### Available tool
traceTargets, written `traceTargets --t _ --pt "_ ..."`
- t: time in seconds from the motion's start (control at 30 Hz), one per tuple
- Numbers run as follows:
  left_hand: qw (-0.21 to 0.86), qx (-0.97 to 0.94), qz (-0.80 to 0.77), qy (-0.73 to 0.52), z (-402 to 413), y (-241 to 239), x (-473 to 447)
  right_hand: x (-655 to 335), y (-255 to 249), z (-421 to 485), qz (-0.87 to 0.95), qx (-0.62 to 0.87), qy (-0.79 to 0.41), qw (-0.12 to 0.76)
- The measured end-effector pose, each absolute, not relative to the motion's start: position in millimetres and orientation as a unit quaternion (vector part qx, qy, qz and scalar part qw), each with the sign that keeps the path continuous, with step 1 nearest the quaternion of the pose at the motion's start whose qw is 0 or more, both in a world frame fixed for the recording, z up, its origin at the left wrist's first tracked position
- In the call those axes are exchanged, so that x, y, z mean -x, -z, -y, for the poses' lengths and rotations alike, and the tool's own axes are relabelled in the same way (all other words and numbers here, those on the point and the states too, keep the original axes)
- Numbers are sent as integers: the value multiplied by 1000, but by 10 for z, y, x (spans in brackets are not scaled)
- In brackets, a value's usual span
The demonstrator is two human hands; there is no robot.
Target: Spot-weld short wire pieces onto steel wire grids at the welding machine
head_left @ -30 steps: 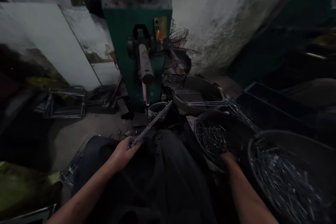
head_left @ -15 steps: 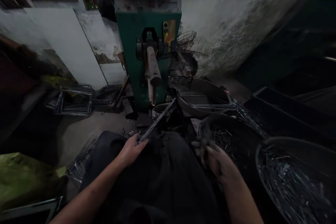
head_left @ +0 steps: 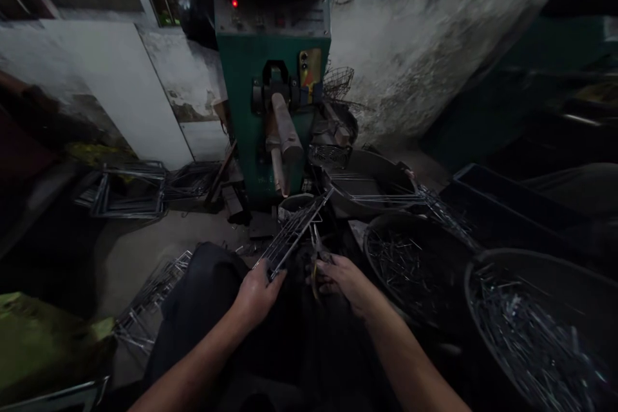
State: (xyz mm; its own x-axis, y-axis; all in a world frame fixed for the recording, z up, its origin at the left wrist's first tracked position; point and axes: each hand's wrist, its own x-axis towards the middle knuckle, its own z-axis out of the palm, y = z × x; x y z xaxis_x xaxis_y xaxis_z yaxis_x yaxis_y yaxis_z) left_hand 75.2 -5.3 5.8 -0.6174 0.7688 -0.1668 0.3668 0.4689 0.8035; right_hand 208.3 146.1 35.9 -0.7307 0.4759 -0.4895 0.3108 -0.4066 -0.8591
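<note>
My left hand [head_left: 258, 293] is closed on the near end of a long wire grid piece [head_left: 297, 232] that slants up and away toward the green machine [head_left: 273, 77]. Just to its right, my right hand [head_left: 342, 277] is closed around a few short metal wire pieces [head_left: 316, 251], held upright next to the grid. Both hands are over my lap, above dark trousers [head_left: 212, 296]. A round basin of short wire pieces [head_left: 405, 257] lies right of my right hand.
A second basin of wire pieces [head_left: 531, 328] sits at the lower right, a grey basin with wire rods [head_left: 367, 183] behind. Wire frames [head_left: 130, 190] lie on the floor at left, more wire racks [head_left: 149, 309] beside my left knee. A dark crate [head_left: 506, 196] stands right.
My right hand left the basin of wire pieces and came left to the grid with a few pieces in it. My left hand turned the grid flatter toward the view.
</note>
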Motion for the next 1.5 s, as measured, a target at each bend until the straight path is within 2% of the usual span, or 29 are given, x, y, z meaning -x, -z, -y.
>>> traceTargets --t 0.4,0.87,1.0,1.27,1.5 --pt "275 -353 -847 -285 60 -36 -821 -2322 -410 -1362 534 401 -743 46" --pt "257 -392 -869 -160 25 -47 -943 -2178 -448 -1334 553 438 -706 66" --pt "264 -401 -863 -158 -6 -47 -958 -2125 -433 -1343 554 448 -699 63" --pt "283 -396 -860 -151 8 -39 -940 -2215 -184 -1355 484 357 -790 122" --pt "294 -395 -859 -137 -22 -53 -960 -2225 -404 -1458 549 432 -715 19"
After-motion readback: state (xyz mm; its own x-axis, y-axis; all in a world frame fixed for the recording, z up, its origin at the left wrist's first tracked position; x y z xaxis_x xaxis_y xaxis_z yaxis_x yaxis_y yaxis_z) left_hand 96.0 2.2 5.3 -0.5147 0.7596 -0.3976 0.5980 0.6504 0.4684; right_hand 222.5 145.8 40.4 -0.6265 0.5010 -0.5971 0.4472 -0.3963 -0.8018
